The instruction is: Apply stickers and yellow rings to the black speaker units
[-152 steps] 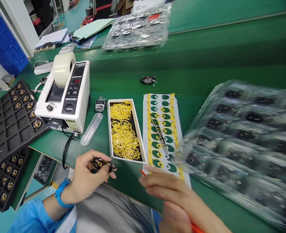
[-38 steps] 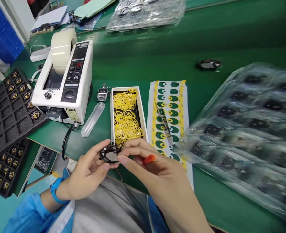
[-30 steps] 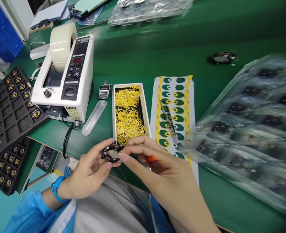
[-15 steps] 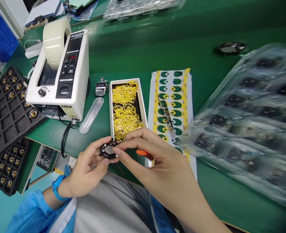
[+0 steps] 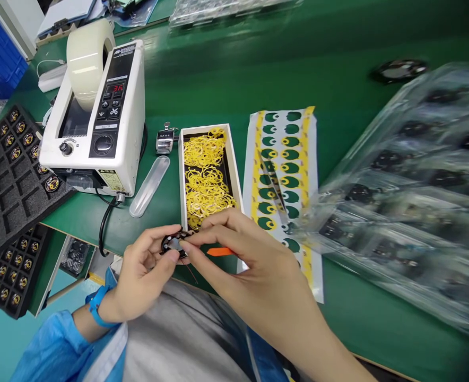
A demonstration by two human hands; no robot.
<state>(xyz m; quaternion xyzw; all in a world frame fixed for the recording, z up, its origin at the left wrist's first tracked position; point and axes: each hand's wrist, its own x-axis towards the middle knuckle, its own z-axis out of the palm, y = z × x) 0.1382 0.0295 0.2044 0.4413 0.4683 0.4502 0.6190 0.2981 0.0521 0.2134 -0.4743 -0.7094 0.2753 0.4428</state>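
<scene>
My left hand (image 5: 145, 276) is closed around the edge of a round black part (image 5: 174, 243) with a silvery centre and thin reddish wires hanging below. The thumb and index finger of my right hand (image 5: 254, 260) are pinched together against the part's right side; whatever is between those fingertips is hidden. An orange pointed tool (image 5: 220, 251) sticks out leftward from under my right palm, its other end covered by the hand. Just beyond both hands stands a white box (image 5: 182, 180) filled with thin yellow rings (image 5: 206, 185).
Left stands a tape dispenser (image 5: 117, 122), with foam trays (image 5: 3, 212) of round parts beside it. A tally counter (image 5: 165, 140) and a clear plastic strip (image 5: 150, 187) lie near the box. Tweezers (image 5: 274, 183) rest on a sticker sheet (image 5: 280, 122). Clear blister trays (image 5: 357, 265) fill the right.
The round part has tilted and shifted slightly left in my hands. The orange tool has swung so that its point shows further left. The view has shifted a little.
</scene>
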